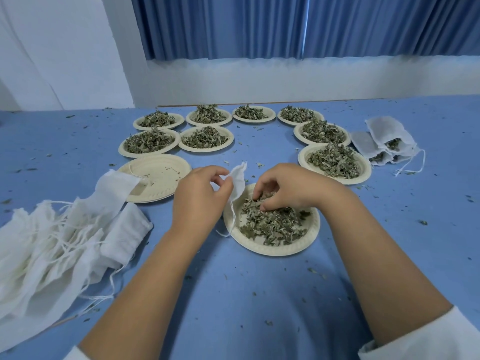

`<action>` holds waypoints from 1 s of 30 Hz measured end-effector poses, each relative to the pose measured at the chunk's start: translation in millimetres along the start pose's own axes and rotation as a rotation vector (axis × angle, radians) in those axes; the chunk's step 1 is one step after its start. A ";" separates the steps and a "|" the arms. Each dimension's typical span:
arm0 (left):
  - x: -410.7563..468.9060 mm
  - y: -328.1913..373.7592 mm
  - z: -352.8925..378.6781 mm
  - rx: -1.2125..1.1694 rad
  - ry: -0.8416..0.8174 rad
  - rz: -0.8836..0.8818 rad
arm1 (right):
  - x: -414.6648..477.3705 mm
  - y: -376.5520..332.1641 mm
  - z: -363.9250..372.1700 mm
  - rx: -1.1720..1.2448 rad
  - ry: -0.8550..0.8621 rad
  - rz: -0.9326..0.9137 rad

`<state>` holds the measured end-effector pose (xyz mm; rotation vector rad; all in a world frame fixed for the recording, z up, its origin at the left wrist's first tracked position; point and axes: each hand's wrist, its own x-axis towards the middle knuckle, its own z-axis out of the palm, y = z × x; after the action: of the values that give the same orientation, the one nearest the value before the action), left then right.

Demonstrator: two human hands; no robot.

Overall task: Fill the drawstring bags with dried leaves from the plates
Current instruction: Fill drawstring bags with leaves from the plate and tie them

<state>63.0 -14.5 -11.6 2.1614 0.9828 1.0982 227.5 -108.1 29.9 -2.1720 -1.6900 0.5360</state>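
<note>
Left hand [200, 201] pinches a bag [238, 181] over the near plate's [259, 248] back-left rim, and the right hand [283, 188] grips leaves [272, 224] just right of that. Left of the grip: stacked plates [161, 175], then a bag pile [52, 242]. Behind: heaped plates [205, 149]. Far right: filled bags [384, 136].

White sleeves [428, 336] — 2 bare forearms [145, 276]

A blue table [259, 294] filled the lower two thirds of the frame, its surface matte and evenly lit. Across the top centre and right hung a pleated blue curtain [259, 27], its hem ending above a white wall [259, 79] that ran behind the table's far edge. At upper left stood a white pillar [52, 48]. The light was soft and cool, casting only faint shadows.
</note>
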 end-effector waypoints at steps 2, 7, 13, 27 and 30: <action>0.4 0.1 0.2 -0.019 0.004 -0.009 | -0.1 -0.6 -0.8 0.023 0.017 -0.013; 0.4 1.7 -0.2 -0.013 0.015 -0.007 | -2.9 -0.5 -9.5 0.134 0.162 -0.073; 3.8 3.8 -1.5 -0.052 0.042 -0.024 | -11.5 6.8 -12.9 0.515 0.286 -0.105; 8.4 14.3 5.0 0.016 -0.012 0.035 | -8.4 21.2 4.6 0.045 0.091 -0.041; 6.4 11.1 3.7 -0.017 0.003 0.017 | -6.3 21.6 6.7 0.041 0.140 -0.026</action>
<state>72.8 -16.6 -2.8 2.1592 0.9542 1.1139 241.0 -119.1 14.2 -2.1039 -1.6174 0.3984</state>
